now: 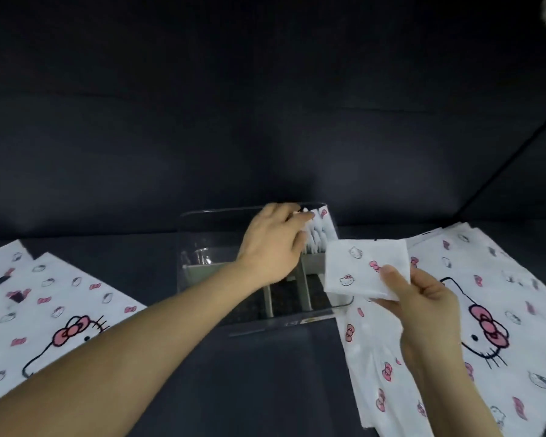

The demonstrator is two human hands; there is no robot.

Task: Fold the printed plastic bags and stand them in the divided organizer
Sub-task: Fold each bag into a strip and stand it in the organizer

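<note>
A clear organizer (pixel 202 234) with grey dividers stands in the middle of the dark surface. Several folded white printed bags (pixel 319 230) stand upright in its far right compartment. My left hand (pixel 273 244) reaches over the organizer, its fingertips resting on the tops of those standing bags. My right hand (pixel 423 298) pinches a folded square bag (pixel 360 266), white with small cat faces and pink bows, holding it just to the right of the organizer's near right corner.
A stack of unfolded printed bags (pixel 498 310) lies flat on the right under my right hand. More unfolded bags (pixel 44 307) lie flat on the left. A dark padded backrest rises behind the organizer.
</note>
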